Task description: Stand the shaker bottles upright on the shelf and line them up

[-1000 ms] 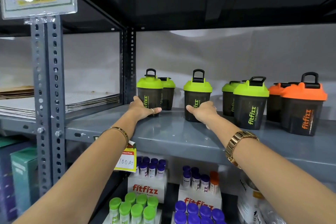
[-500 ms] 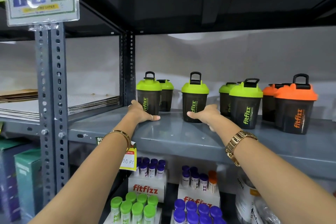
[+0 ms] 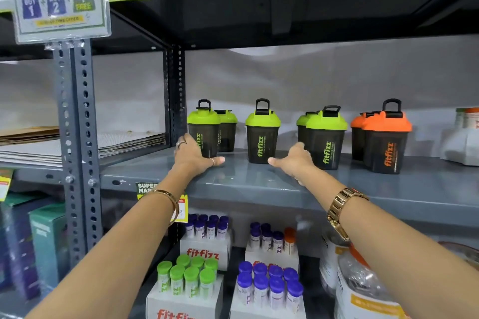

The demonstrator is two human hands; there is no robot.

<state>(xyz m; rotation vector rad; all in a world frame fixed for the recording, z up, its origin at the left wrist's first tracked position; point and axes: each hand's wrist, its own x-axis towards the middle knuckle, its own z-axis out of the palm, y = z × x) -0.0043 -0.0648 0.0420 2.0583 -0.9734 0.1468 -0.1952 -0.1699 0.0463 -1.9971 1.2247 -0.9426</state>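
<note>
Green-lid shaker, "fitfizz" label, upright

The right hand has come off the middle green-lidded dark plastic shaker bottle it was gripping a second ago and now sits open between that bottle and the next green-lidded one to its right, fingers spread.

Seven shaker bottles stand upright on the shelf: three pairs, each one behind another, at left, right of centre and far right. A single bottle stands between the first two pairs.
</note>
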